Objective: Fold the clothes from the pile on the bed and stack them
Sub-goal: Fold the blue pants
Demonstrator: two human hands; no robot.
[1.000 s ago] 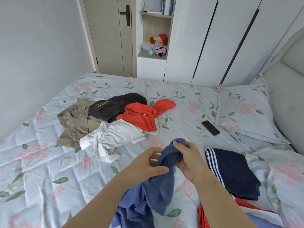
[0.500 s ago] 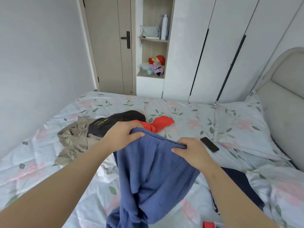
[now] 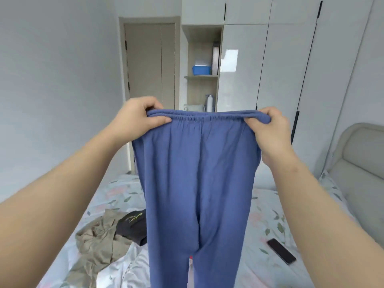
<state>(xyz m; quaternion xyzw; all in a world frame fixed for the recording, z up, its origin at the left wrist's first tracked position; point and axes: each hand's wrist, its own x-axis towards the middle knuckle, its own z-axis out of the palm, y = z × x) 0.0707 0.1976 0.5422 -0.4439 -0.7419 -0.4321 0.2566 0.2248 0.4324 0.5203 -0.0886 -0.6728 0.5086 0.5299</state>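
I hold a pair of blue trousers (image 3: pixel 197 183) up in front of me, stretched flat by the elastic waistband, the legs hanging down out of the frame. My left hand (image 3: pixel 137 118) pinches the waistband's left end and my right hand (image 3: pixel 270 129) grips its right end. Behind the trousers on the bed lies the pile: a khaki garment (image 3: pixel 97 244), a black garment (image 3: pixel 131 225) with a yellow print, and a white one (image 3: pixel 128 267). The trousers hide the rest of the pile.
The floral bedsheet (image 3: pixel 264 215) spreads below. A black phone (image 3: pixel 281 250) lies on it at the right. A padded headboard (image 3: pixel 357 163) stands at the far right. White wardrobes (image 3: pixel 286 69), an open shelf niche (image 3: pixel 202 69) and a door (image 3: pixel 149 63) line the back wall.
Both hands have risen and moved apart, lifting the trousers from a bunch near the bed to a full spread at chest height. The view has tilted upward.
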